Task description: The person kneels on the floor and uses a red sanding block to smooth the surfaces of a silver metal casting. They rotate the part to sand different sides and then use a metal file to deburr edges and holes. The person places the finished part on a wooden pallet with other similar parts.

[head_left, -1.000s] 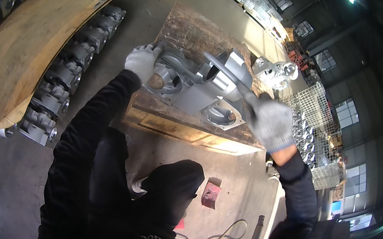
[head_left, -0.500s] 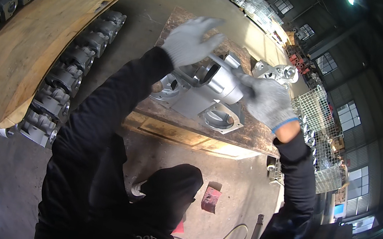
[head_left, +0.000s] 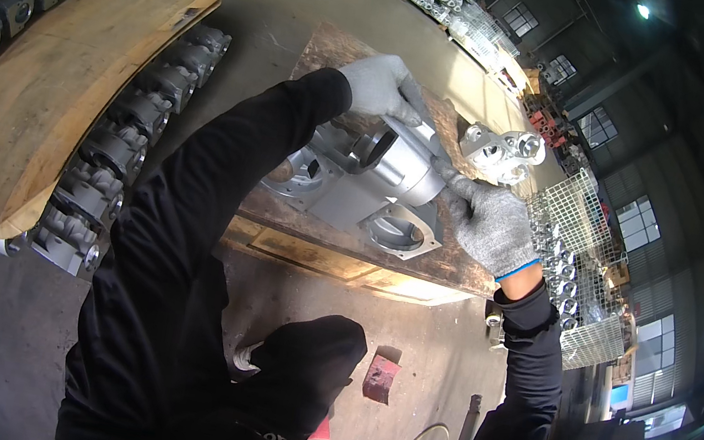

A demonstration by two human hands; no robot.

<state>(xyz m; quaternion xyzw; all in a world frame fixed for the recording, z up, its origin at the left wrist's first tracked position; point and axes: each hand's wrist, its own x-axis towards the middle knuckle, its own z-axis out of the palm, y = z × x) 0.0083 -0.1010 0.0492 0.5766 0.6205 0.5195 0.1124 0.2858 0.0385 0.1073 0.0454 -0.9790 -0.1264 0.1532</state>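
Note:
A large grey metal casting (head_left: 381,179) with a round bore and flanges lies on a worn wooden bench (head_left: 338,250). My left hand (head_left: 382,87), in a grey glove, grips the casting's upper far edge. In the same kind of glove with a blue cuff, my right hand (head_left: 491,225) clasps the cylindrical right end of the casting. Part of the casting's top is hidden under my left hand.
A smaller shiny valve casting (head_left: 502,147) sits at the bench's far right. A wooden pallet board (head_left: 41,88) at left lies over rows of grey castings (head_left: 119,151). Wire-mesh baskets of parts (head_left: 581,256) stand at right. On the floor lie a red block (head_left: 379,378) and a cable.
My left hand has lifted from the casting's left flange, swung over it and now grips its upper far edge. My right hand has kept hold of the cylindrical end, and the casting has tilted.

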